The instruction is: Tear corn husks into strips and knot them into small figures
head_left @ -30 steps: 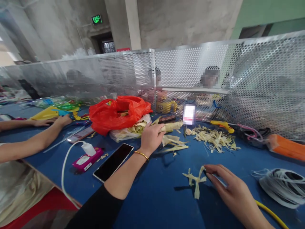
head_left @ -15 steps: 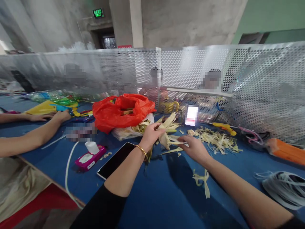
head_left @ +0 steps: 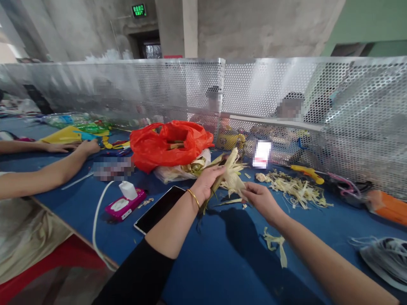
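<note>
Pale, dry corn husks (head_left: 234, 176) spread between my two hands above the blue table. My left hand (head_left: 208, 180), with a gold bangle at the wrist, is closed on the gathered end of the husks. At their lower right edge, my right hand (head_left: 256, 195) pinches a strip between thumb and fingers. Behind my left hand more husks (head_left: 199, 165) lie in a clear plastic bag beside a red plastic bag (head_left: 171, 146). A heap of shredded husk (head_left: 299, 188) lies to the right, and a loose scrap (head_left: 276, 243) sits nearer me.
A tablet or phone (head_left: 159, 209) and a magenta tissue pack (head_left: 124, 205) lie left of my forearm. A perforated metal screen (head_left: 270, 89) runs along the back. A yellow glue gun (head_left: 308, 173) and a white cord coil (head_left: 386, 256) are right. A co-worker's hands (head_left: 87, 146) work at left.
My right hand has closed on the edge of the husk, which now fans out more between my hands. The whole view has shifted slightly, moving things rightward.
</note>
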{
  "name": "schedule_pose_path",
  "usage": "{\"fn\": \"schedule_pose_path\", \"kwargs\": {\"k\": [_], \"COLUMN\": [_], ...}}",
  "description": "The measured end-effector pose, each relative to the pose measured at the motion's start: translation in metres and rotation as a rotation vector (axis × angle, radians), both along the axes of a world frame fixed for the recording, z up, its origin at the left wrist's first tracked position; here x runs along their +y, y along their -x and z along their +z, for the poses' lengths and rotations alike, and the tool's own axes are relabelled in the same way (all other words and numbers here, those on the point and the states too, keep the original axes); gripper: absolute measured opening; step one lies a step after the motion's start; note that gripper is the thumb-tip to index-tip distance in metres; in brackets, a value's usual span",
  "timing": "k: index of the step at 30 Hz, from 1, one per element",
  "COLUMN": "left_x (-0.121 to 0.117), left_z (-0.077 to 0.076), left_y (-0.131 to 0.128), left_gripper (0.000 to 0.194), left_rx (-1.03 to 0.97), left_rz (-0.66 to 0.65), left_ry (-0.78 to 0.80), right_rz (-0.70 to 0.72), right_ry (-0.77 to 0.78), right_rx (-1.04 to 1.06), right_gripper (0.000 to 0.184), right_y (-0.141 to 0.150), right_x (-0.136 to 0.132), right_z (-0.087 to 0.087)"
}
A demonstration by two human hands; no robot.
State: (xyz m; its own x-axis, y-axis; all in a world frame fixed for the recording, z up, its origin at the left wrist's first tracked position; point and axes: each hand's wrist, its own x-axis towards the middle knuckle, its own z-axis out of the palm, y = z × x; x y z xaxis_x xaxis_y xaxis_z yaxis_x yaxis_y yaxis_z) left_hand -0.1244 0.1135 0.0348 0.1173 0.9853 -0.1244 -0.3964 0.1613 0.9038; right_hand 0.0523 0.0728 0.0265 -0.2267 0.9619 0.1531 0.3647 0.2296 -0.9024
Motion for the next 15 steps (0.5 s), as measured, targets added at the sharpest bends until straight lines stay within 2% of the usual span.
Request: {"fn": "schedule_pose_path", "kwargs": {"k": [5,10,15], "left_x": [0.002,0.001,-0.006], "left_z": [-0.005,-0.006,-0.001], "left_y": [-0.001,0.0,-0.004], "left_gripper": [0.02,0.025,0.025], "left_rx": [-0.017,0.025,0.088], "left_rz": [0.059,0.117,0.068], "left_ry": [-0.005,-0.045,-0.102], "right_rz": [-0.041,-0.107,-0.3], "right_ry": [-0.022,-0.045,-0.101], "right_rx": [-0.005,-0.023,-0.194], "right_gripper": [0.027,0.027,0.028], "right_y": [-0.019,-0.034,-0.052], "right_x": [-0.012,-0.026,-0.026], "right_z": [0.007,0.007,0.006]}}
